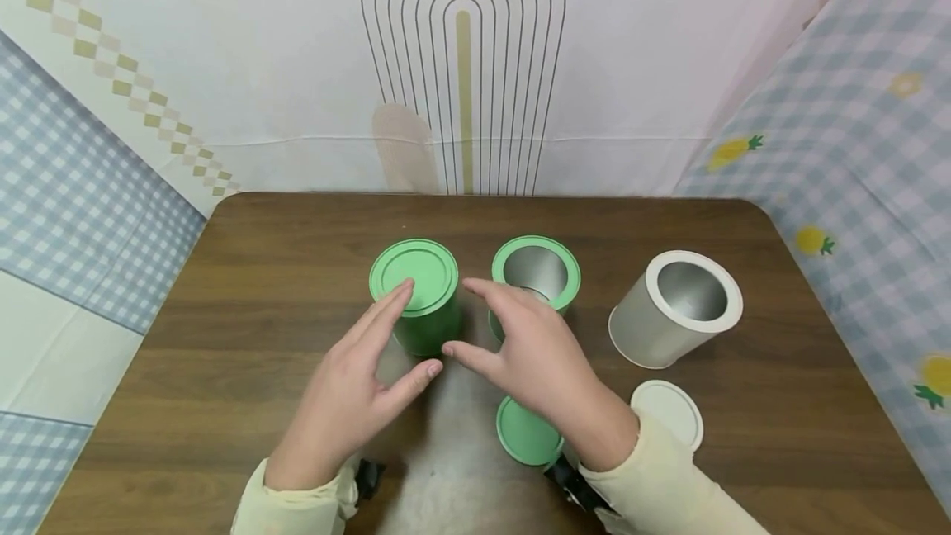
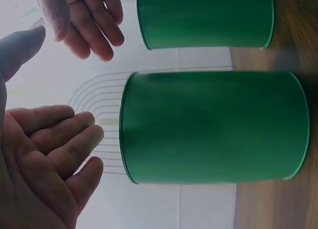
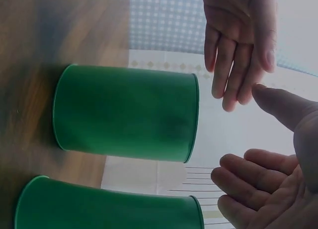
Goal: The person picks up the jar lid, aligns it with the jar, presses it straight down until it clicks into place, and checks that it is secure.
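Observation:
A green can with its green lid on stands upright near the middle of the table. To its right is a green can without a lid, its silver inside showing. My left hand hovers at the front left of the lidded can, fingers extended and thumb apart. Facing it from the right, my right hand is held up in front of the open green can, partly hiding it. In the left wrist view, both hands are apart from the lidded can and hold nothing.
On the right stands an open white can. A white lid lies in front of it, partly behind the right sleeve. A green lid lies flat below the right hand. Patterned cloth hangs behind the wooden table.

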Available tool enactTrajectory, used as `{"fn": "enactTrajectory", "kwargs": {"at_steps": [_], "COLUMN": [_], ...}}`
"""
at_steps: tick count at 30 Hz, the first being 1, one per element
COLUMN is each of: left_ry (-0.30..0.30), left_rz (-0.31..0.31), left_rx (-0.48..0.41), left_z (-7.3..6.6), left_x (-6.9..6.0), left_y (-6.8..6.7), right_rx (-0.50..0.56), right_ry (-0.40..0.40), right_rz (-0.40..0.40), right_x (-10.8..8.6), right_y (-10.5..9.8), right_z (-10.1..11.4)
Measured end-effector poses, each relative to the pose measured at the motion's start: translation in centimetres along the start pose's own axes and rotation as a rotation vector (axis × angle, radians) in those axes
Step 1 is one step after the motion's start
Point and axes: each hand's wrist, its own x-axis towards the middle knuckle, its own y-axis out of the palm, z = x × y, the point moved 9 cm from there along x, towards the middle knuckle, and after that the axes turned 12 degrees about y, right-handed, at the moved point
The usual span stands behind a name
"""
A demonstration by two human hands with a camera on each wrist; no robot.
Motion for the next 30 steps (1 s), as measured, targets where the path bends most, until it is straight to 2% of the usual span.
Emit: {"fn": "enactTrajectory", "kwargs": {"at_steps": [5,7,12,15,20,30], "left_ry": [0.052,0.046,0.036,0.067,0.104,0.138], "left_rz": [-0.045,-0.048,-0.003,0.013,0.002,0.02], "left_rx": [-0.035,-0.045,-0.098,-0.127,-0.146,-0.138], "left_z": [-0.9,-1.0,-1.4,-1.9,-2.5,-3.0], "left_x": [0.2,0.3,0.6,0.8,0.9,0.9], "left_y": [-0.1,-0.1,0.6,1.0,1.4,2.0], "right_rx": [0.037,0.051,0.073,0.086,0.09,0.096], "right_ry": [-0.041,-0.059,-0.102,-0.122,-0.148,-0.128], "right_rz": [-0.035,-0.048,-0.089,-0.115,-0.142,-0.141], "right_x": [-1.1,-1.4,-2.2,-2.6,-3.3,-4.2], "right_y": [-0.3,-0.4,-1.0,-1.4,-2.0,-2.2], "right_z": [0.0,0.0,-0.1,-0.3,-0.8,-2.1]}}
